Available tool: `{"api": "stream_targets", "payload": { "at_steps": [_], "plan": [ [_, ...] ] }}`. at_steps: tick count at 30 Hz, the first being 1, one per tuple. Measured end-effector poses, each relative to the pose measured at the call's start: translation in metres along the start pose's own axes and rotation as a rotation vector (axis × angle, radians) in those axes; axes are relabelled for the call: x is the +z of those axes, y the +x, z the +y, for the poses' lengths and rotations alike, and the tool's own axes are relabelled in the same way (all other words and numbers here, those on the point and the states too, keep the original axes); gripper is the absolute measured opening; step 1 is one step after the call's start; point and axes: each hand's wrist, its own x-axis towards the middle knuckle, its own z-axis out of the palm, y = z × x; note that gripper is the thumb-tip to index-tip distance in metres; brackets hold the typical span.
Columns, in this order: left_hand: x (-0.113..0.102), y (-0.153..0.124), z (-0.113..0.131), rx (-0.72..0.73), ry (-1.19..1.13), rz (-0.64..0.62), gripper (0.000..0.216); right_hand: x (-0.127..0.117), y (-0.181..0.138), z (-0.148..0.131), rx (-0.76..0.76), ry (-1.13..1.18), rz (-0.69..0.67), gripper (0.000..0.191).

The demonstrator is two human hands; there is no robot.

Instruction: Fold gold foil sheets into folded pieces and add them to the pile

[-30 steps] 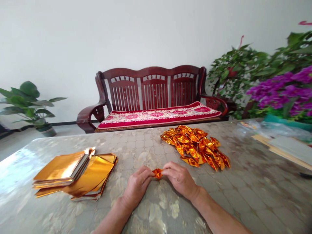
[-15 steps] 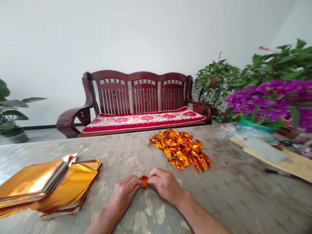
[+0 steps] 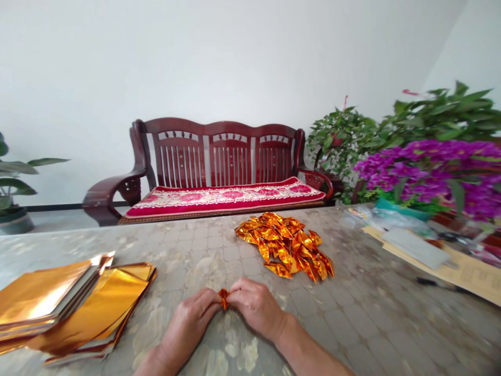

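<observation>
- Folded gold foil piece (image 3: 223, 298): small, narrow and pointed, pinched between both hands at the lower middle of the view. Fingers cover much of it, and its exact folds are hard to make out.
- Left hand (image 3: 187, 321): clenched around the left side of the piece, gripping it with the right hand. Its forearm is cut off by the bottom edge.
- Right hand (image 3: 254, 308): grasping the piece from the right, knuckles up, right beside the left hand. Its forearm runs off toward the lower right.
- Mottled grey surface (image 3: 352, 324): carries everything below, and its glossy top blurs toward the edges.
- Stacks of flat gold foil sheets (image 3: 92, 300): two overlapping heaps to the left of the hands, cut off by the left edge.
- Pile of folded foil pieces (image 3: 284, 245): a loose heap just beyond the hands, not touching them. Nothing stands between it and the hands.
- Tan board (image 3: 469, 274): lies far right, with a grey packet (image 3: 415, 248) on it, a clear plastic bag (image 3: 391, 219) behind, and a small black object (image 3: 428, 282) that is too blurred to name.
- Purple flowers (image 3: 426, 172) and green leafy plants (image 3: 340, 141): beyond the far right corner.
- Dark wooden bench (image 3: 230, 156): stands past the surface, with a red floral cushion (image 3: 223, 197) on its seat.
- Potted plant (image 3: 11, 177): at the far left, cut off by the frame, before a white wall (image 3: 235, 62).
</observation>
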Motion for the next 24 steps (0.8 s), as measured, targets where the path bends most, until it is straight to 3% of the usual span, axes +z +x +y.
{"api": "stream_targets", "payload": {
  "at_steps": [17, 24],
  "plan": [
    [0.002, 0.001, 0.015, -0.052, -0.095, 0.086, 0.017, -0.004, 0.001, -0.001, 0.037, 0.157, 0.126, 0.019],
    [0.004, 0.002, 0.013, -0.079, -0.100, 0.078, 0.019, -0.005, 0.001, -0.004, -0.002, 0.117, 0.091, 0.020]
  ]
}}
